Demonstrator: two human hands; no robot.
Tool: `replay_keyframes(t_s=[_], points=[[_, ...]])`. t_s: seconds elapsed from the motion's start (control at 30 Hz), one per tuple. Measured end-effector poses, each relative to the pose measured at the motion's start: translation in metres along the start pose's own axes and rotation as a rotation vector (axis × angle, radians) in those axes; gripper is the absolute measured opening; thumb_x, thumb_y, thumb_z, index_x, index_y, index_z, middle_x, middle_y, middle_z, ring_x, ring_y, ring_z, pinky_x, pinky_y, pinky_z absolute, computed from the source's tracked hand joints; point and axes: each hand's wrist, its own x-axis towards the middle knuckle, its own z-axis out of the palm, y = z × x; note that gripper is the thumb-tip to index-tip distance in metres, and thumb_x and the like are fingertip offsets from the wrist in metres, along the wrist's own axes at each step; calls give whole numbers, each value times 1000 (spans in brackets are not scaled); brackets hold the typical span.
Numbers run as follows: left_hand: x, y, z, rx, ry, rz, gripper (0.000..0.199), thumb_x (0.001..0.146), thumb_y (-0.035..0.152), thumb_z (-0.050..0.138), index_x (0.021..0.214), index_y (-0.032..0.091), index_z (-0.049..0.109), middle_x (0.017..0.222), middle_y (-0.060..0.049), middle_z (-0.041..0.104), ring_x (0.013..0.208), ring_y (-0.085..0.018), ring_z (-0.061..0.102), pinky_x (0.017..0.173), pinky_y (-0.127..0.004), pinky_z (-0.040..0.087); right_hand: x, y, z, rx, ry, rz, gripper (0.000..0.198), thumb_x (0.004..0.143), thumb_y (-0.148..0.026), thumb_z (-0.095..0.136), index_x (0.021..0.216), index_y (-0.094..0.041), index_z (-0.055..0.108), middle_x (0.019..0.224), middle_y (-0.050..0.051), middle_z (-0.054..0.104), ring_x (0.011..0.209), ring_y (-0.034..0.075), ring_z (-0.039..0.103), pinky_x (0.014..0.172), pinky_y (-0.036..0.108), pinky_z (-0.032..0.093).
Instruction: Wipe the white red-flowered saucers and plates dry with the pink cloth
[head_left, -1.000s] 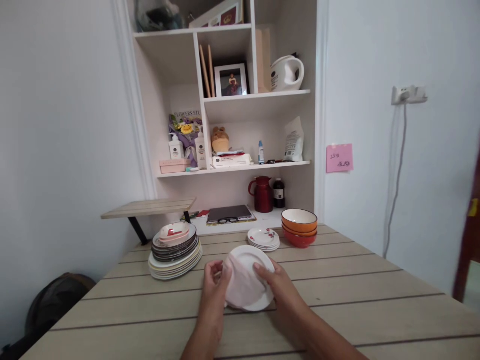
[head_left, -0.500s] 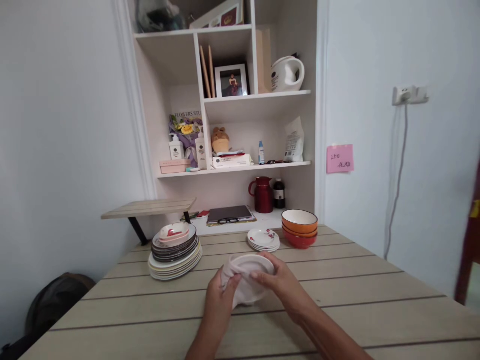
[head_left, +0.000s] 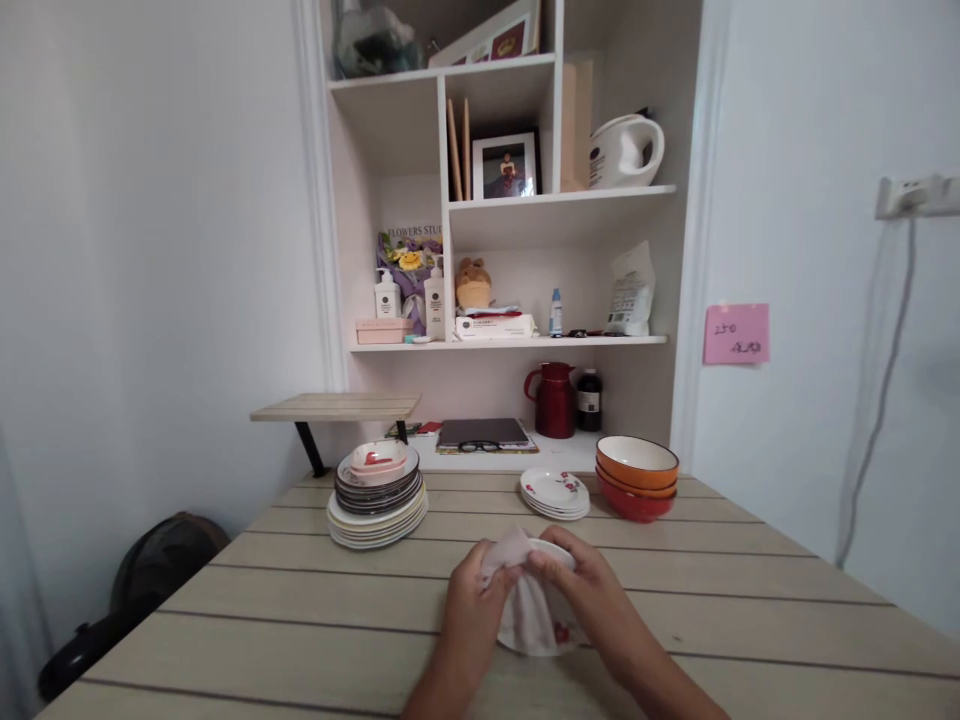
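A small white plate with a red flower print is tilted up just above the near part of the wooden table. My right hand grips its upper right rim, thumb on the near face. A pale pinkish-white cloth drapes down over the plate's face. My left hand pinches the cloth at the plate's upper left edge. Straight beyond my hands is a stack of small flowered plates. To its right stand nested orange and red bowls.
On the left of the table rises a stack of larger plates topped by small bowls. Behind it is a raised wooden shelf. At the back are a laptop, glasses and a red jug.
The view has turned left, so everything sits further right. The plate is tilted more upright, and its lower face with the red flower now shows. The cloth has shifted and hangs down across it.
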Motion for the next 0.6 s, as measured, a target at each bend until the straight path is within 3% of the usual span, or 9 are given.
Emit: replay_keyframes(t_s=[0.13,0.27,0.4,0.5,0.6], points=[[6,-6,1,-182,89,-38,39,66,49,77,85,16,68,74,-3,68,67,-17,59,62,-24,46,0,3,8,166,76,80,27,74,-46,71,78,-20,65,65,-1,62,60,16,54,54,25,42],[3,-9,13,-440,134,-135,57,64,52,79,106,16,68,97,-10,73,89,-25,67,81,-31,50,1,1,12,404,220,124,38,73,-48,72,99,-21,68,94,5,74,80,23,65,73,32,52],[-4,-10,29,-550,131,-230,64,66,52,78,114,13,65,104,-15,73,101,-29,67,87,-34,51,4,5,13,640,326,212,55,70,-47,75,118,-25,62,109,7,74,88,26,69,75,37,56],[-7,-11,32,-602,114,-249,68,65,51,80,119,12,62,106,-16,72,100,-29,68,86,-34,51,5,8,16,734,319,227,59,70,-48,76,122,-24,60,111,9,74,90,28,71,77,40,56],[-5,-9,24,-591,126,-232,68,67,52,78,119,13,61,105,-16,73,97,-29,68,84,-34,52,3,3,17,710,209,231,60,69,-45,77,122,-22,60,112,11,73,92,29,70,79,40,55]])
